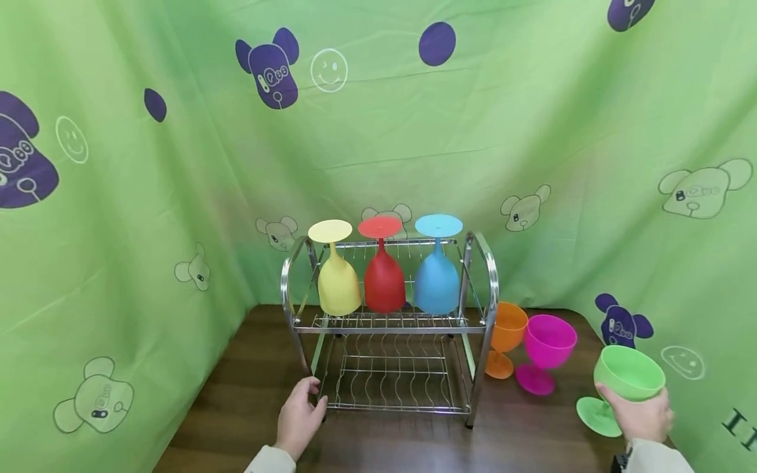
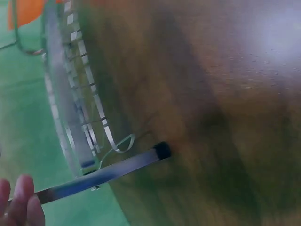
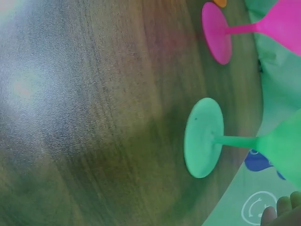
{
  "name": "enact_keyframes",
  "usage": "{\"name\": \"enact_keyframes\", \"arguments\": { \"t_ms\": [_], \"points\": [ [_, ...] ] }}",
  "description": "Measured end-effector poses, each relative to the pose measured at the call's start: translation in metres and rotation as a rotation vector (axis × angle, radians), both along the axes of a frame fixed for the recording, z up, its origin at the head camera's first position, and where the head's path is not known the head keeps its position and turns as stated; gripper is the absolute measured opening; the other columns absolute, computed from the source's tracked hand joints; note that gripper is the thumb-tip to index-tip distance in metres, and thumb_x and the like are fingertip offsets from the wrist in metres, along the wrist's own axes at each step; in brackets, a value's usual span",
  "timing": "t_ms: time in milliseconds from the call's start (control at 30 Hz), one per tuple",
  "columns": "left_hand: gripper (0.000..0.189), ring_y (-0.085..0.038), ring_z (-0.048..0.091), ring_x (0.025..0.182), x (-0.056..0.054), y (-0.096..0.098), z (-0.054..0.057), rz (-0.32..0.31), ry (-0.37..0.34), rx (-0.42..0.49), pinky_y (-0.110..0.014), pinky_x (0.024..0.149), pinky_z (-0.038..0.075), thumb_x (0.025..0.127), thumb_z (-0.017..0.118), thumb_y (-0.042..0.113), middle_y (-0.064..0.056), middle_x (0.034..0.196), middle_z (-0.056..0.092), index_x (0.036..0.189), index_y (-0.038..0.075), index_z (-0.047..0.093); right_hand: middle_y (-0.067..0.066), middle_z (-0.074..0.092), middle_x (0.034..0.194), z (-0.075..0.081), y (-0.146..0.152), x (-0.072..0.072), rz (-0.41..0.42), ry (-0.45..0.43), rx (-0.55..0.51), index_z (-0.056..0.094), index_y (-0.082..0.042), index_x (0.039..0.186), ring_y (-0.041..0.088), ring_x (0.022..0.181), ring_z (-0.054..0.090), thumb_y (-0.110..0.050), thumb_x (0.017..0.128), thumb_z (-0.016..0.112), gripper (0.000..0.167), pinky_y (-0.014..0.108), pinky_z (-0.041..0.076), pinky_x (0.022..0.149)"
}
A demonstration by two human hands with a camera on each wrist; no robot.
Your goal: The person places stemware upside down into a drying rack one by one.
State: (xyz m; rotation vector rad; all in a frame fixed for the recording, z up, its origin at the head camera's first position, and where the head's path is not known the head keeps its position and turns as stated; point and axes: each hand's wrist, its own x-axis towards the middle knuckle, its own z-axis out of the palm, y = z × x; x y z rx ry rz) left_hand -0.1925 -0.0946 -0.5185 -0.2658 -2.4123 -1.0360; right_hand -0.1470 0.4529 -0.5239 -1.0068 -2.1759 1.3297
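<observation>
My right hand (image 1: 641,414) holds a light green plastic goblet (image 1: 631,373) by its bowl, the thumb lying along the near left side. Its round foot (image 3: 204,138) is close over or on the wooden table. My left hand (image 1: 301,417) is at the front left leg of a chrome two-tier dish rack (image 1: 390,330), fingers loosely bent, with the fingertips (image 2: 23,186) overlapping the leg in the left wrist view. Upside down on the rack's upper tier are a yellow goblet (image 1: 339,286), a red goblet (image 1: 384,282) and a blue goblet (image 1: 437,282).
Right of the rack, an orange goblet (image 1: 507,328) and a magenta goblet (image 1: 549,343) stand upright on the brown wooden table (image 1: 236,401). Wavy wire slots line the rack's lower tier (image 1: 393,374). Green printed cloth (image 1: 384,131) surrounds the table at the back and sides.
</observation>
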Motion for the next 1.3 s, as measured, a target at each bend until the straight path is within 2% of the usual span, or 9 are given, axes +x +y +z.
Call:
{"name": "enact_keyframes", "arguments": {
  "t_ms": [133,267,367,467,567,767,1000,1167,1300],
  "points": [
    [0.029,-0.003,0.054,0.058,-0.001,-0.002,-0.003,-0.139,0.035,-0.106,-0.022,0.052,0.045,0.073,0.073,-0.001,-0.002,0.087,0.061,0.097,0.007,0.06,0.041,0.02,0.143,-0.001,-0.004,-0.003,-0.005,-0.001,0.014,0.005,0.009,0.147,0.056,0.131,0.019,-0.035,0.078,0.074,0.107,0.061,0.017,0.108],
    [0.027,-0.003,0.054,0.061,-0.006,-0.003,-0.003,-0.218,0.038,-0.153,-0.022,0.054,0.046,0.074,0.073,0.0,0.0,0.087,0.06,0.096,0.009,0.06,0.041,0.027,0.139,-0.001,-0.008,-0.007,-0.03,0.039,0.016,0.013,0.01,0.146,0.054,0.128,0.026,-0.033,0.078,0.073,0.101,0.06,0.021,0.107],
    [0.028,-0.003,0.055,0.064,-0.009,0.001,-0.003,-0.284,0.089,-0.233,-0.021,0.056,0.047,0.072,0.074,0.001,0.002,0.087,0.059,0.095,0.01,0.061,0.04,0.03,0.138,-0.001,-0.01,-0.01,-0.039,0.073,-0.001,0.015,0.011,0.146,0.052,0.127,0.029,-0.031,0.079,0.073,0.098,0.059,0.022,0.108],
    [0.03,-0.003,0.055,0.066,-0.01,0.006,-0.002,-0.38,0.158,-0.315,-0.02,0.057,0.047,0.071,0.075,0.002,0.004,0.089,0.059,0.096,0.01,0.062,0.038,0.027,0.141,-0.001,-0.011,-0.012,-0.038,0.103,-0.032,0.011,0.01,0.147,0.05,0.129,0.028,-0.028,0.08,0.073,0.099,0.056,0.02,0.11],
    [0.031,-0.003,0.054,0.067,-0.009,0.01,0.001,-0.456,0.187,-0.353,-0.02,0.057,0.046,0.071,0.076,0.004,0.004,0.091,0.06,0.098,0.01,0.061,0.035,0.027,0.143,-0.004,-0.012,-0.012,-0.058,0.124,-0.057,0.011,0.008,0.148,0.048,0.13,0.027,-0.027,0.08,0.073,0.098,0.052,0.018,0.112],
    [0.03,0.001,0.047,0.063,-0.015,0.018,0.008,-0.5,0.162,-0.389,-0.016,0.055,0.042,0.074,0.075,0.009,0.003,0.092,0.061,0.1,0.01,0.061,0.036,0.026,0.142,-0.012,-0.016,-0.007,-0.114,0.107,-0.102,0.013,0.01,0.146,0.048,0.129,0.028,-0.032,0.079,0.073,0.099,0.05,0.018,0.113],
    [0.026,-0.001,0.053,0.07,-0.019,0.046,0.021,-0.566,0.097,-0.393,-0.016,0.063,0.046,0.081,0.07,0.016,0.002,0.098,0.062,0.105,0.011,0.062,0.036,0.02,0.146,-0.009,-0.024,-0.004,-0.062,0.116,-0.128,0.006,0.006,0.147,0.049,0.131,0.023,-0.035,0.08,0.073,0.103,0.052,0.015,0.112],
    [0.025,-0.002,0.057,0.077,-0.016,0.067,0.029,-0.626,0.031,-0.332,-0.016,0.068,0.047,0.084,0.067,0.017,0.001,0.102,0.062,0.108,0.01,0.062,0.037,0.024,0.142,-0.016,-0.043,0.01,-0.02,0.155,-0.096,0.01,0.006,0.147,0.05,0.128,0.025,-0.029,0.081,0.074,0.098,0.058,0.017,0.109],
    [0.03,-0.002,0.057,0.08,-0.014,0.078,0.032,-0.659,0.022,-0.349,-0.016,0.071,0.047,0.085,0.067,0.019,0.002,0.104,0.062,0.113,0.01,0.062,0.035,0.03,0.139,-0.021,-0.06,0.023,-0.017,0.172,-0.07,0.015,0.004,0.146,0.049,0.126,0.028,-0.023,0.078,0.076,0.096,0.059,0.019,0.108]
  ]
}}
